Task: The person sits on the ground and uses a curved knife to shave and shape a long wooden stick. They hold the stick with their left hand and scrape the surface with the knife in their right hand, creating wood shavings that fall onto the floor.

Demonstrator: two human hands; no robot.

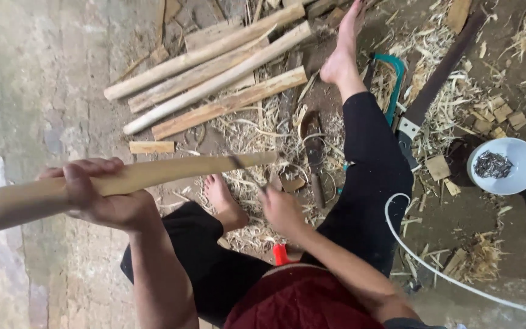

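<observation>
- Wooden stick [153,175]: long and pale, it lies across the left half of the view, above the lap. Its near end runs off the left edge, so that end is cut off.
- The left hand [101,195] is wrapped tight around the stick, fingers curled over the top, and holds it up off the floor.
- A row of peeled poles [208,67] lies on the dirt floor past the stick, next to each other and slanting up to the right.
- A thin dark blade [245,173] touches the stick near its far end. It is blurry and hard to make out.
- The right hand [281,210] is closed around the bottom of that blade, just below the stick. The handle is hidden inside the fist.
- Two bare feet rest among pale wood shavings [257,131]. One leg in black stretches far out.
- A big knife [313,152] lies flat on the shavings between the legs.
- A saw with a teal frame [395,79] lies partly hidden behind the stretched leg.
- A white bowl [522,173] sits on the floor at the right. Inside is a small heap of dark gray bits, too small to tell what they are.
</observation>
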